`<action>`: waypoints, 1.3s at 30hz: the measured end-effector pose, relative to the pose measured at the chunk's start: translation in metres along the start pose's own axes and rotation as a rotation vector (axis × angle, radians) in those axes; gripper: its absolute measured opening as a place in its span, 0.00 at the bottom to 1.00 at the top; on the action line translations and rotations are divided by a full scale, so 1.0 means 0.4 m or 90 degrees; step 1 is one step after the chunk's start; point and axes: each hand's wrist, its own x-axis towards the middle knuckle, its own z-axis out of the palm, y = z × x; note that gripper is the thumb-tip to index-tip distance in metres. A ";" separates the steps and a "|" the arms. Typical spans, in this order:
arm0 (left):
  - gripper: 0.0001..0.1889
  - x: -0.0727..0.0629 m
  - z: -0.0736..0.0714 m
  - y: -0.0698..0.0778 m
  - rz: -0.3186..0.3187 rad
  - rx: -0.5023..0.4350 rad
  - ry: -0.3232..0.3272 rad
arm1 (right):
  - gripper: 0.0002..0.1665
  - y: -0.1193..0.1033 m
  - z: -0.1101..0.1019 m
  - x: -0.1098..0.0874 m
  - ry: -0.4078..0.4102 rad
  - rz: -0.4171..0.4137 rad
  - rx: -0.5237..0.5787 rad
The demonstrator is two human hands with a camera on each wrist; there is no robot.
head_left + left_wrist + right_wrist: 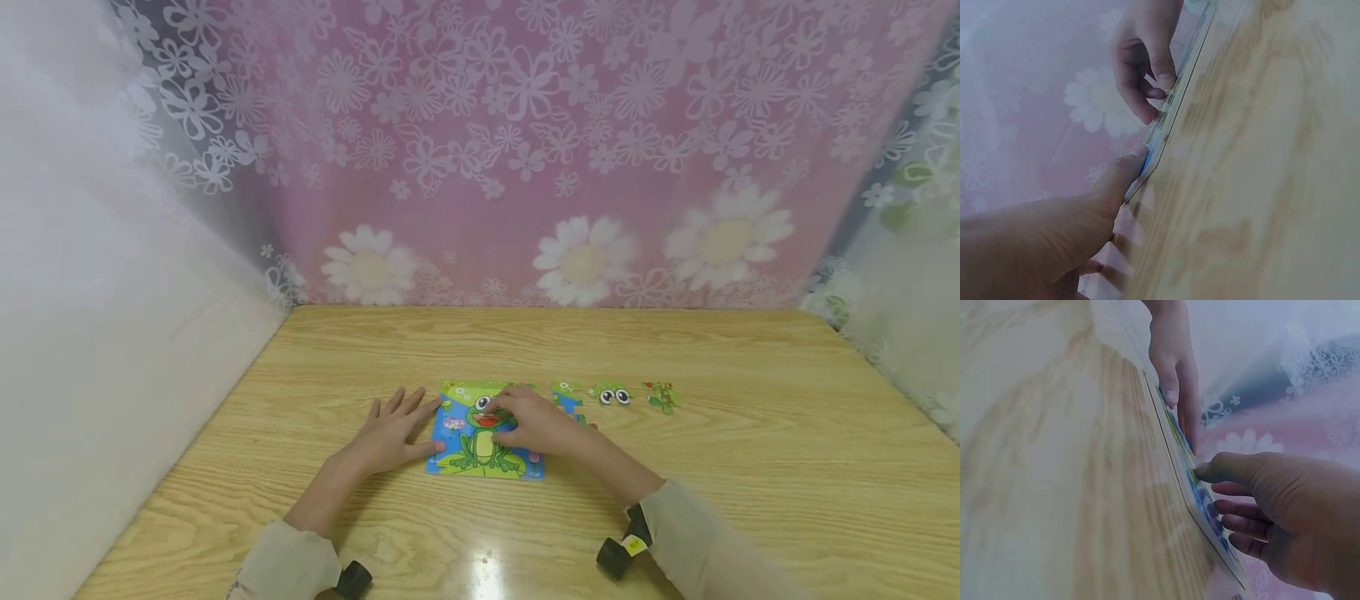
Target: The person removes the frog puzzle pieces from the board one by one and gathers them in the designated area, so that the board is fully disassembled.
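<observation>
A square frog puzzle with a blue and green picture lies flat on the table. My left hand rests at its left side, fingers spread, with the thumb on the puzzle's edge. My right hand is over the upper right part, its bent fingers and thumb spread apart around the frog's mouth. In the right wrist view, the right thumb touches the picture surface. Whether those fingers grip a piece is hidden. The left wrist view shows the right hand low over the thin board.
To the right of the puzzle lie loose pieces: a blue and green one, one with two cartoon eyes, and a green and brown one. They rest on a wood-grain table. A flowered pink curtain hangs behind.
</observation>
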 end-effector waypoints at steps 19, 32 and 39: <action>0.39 -0.005 -0.011 0.008 -0.002 -0.003 -0.005 | 0.22 0.001 0.000 -0.003 0.035 -0.017 -0.011; 0.39 -0.006 -0.007 0.009 0.003 -0.011 -0.003 | 0.20 0.001 -0.013 -0.009 0.046 -0.042 0.044; 0.39 -0.004 -0.002 0.003 0.004 -0.010 0.002 | 0.19 0.024 -0.040 -0.033 0.040 -0.032 0.082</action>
